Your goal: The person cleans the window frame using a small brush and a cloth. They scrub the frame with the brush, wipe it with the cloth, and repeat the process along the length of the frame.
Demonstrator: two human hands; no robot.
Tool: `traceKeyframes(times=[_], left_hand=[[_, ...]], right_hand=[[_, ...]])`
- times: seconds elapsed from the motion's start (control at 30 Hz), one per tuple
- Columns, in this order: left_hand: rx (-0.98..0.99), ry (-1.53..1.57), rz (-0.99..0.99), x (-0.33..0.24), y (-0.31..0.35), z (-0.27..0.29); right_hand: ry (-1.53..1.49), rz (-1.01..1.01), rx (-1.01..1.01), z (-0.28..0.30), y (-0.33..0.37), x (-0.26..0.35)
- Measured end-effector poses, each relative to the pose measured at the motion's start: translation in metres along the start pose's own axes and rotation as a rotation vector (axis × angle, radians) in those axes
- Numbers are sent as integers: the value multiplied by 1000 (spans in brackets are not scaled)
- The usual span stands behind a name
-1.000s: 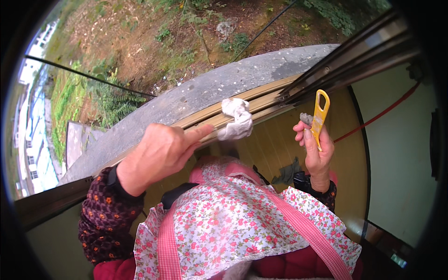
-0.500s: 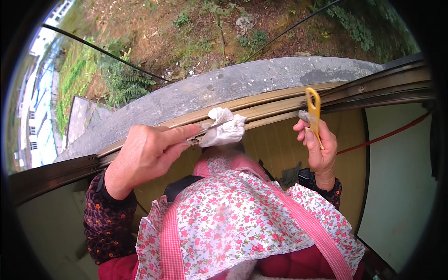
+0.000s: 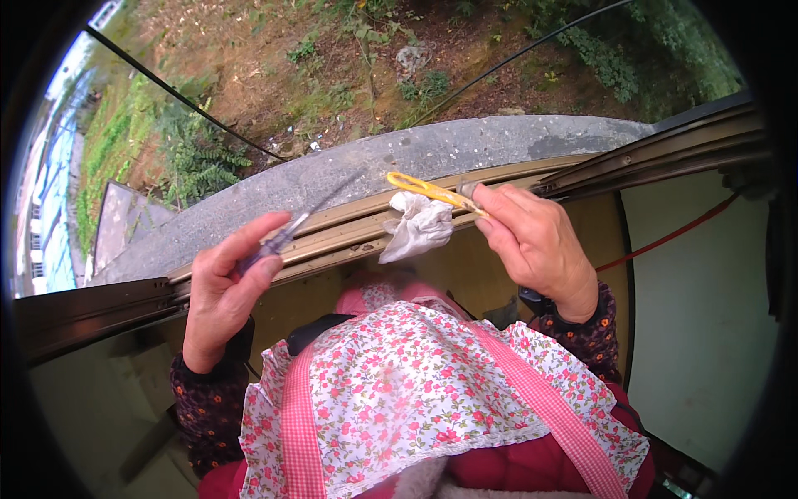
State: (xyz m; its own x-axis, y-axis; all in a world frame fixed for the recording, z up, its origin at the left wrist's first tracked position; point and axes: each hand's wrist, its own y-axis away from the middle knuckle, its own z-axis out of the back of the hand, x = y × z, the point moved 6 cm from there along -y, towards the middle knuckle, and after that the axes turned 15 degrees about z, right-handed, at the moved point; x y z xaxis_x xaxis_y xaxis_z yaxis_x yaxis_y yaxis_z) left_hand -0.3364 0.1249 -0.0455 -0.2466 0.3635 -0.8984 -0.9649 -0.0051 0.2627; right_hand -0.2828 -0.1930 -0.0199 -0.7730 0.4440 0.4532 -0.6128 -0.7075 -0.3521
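Note:
My left hand [image 3: 233,287] is closed around the purplish, see-through handle of a screwdriver [image 3: 278,239]. Its thin metal shaft points up and to the right, over the window track [image 3: 353,237]. Between thumb and fingers, my right hand [image 3: 536,241] pinches a slim yellow plastic tool [image 3: 428,190] with a long slot in its end; its exact kind I cannot make out. A small greyish piece shows beside those fingertips. Below the yellow tool, a crumpled white cloth [image 3: 420,229] lies on the track, with neither hand on it.
A grey concrete ledge [image 3: 465,137] curves beyond the track, and a planted slope [image 3: 274,66] drops away outside. Dark window frames [image 3: 665,158] stand at right and left. A red cord [image 3: 673,239] hangs by the right panel. Black cables [image 3: 187,96] cross outside.
My left hand has drawn the screwdriver back from the cloth and raised its tip. My right hand has moved left, tilting the yellow tool from upright to nearly level above the cloth.

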Motion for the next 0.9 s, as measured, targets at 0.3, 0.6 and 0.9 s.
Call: traceKeyframes(times=[0.3, 0.6, 0.9], left_hand=[[-174, 255, 135, 81, 26, 53], [-307, 410, -37, 127, 56, 82], [-358, 444, -100, 130, 68, 81]], right_hand=[[327, 102, 434, 3, -12, 4], [139, 40, 592, -26, -42, -9], [1, 182, 565, -47, -106, 16]])
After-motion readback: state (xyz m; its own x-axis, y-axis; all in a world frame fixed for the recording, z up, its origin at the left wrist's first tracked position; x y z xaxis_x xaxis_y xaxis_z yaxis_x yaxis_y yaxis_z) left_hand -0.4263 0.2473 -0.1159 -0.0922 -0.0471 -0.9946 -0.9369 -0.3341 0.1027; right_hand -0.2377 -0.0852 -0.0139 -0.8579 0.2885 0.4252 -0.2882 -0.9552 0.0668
